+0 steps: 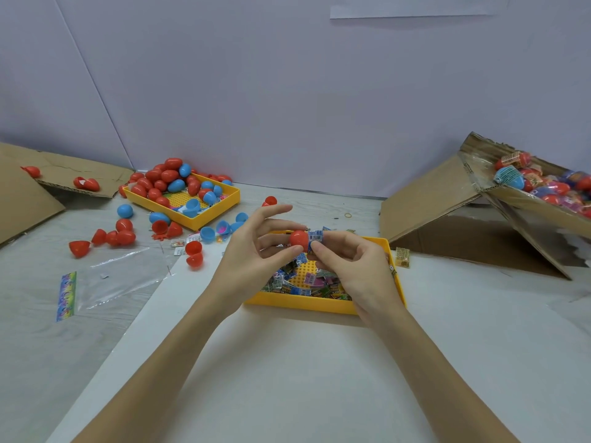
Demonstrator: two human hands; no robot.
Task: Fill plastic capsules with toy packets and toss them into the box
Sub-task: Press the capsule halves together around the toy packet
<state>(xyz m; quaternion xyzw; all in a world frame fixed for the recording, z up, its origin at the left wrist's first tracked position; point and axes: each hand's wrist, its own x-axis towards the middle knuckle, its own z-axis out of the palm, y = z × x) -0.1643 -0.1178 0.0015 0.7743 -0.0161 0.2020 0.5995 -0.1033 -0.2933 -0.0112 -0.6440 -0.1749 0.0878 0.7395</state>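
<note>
A red capsule half [299,239] is pinched by the left hand [252,254] above the yellow tray [307,303], while a blue toy packet [315,236] is pinched at its mouth by the right hand [348,266]; if crumpled, the packet could jam or drop

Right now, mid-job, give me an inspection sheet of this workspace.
Surface: pale table.
Job's things: red plastic capsule half with blue toy packet, both held above near yellow tray of packets; far yellow tray of red and blue capsules; tilted cardboard box of filled capsules.
Clutter: loose capsule halves, clear plastic bag, flat cardboard sheet.
Hands: left hand holds the capsule half; right hand pinches the packet.
Cables: nothing seen.
Surroundings: plain pale wall.
</note>
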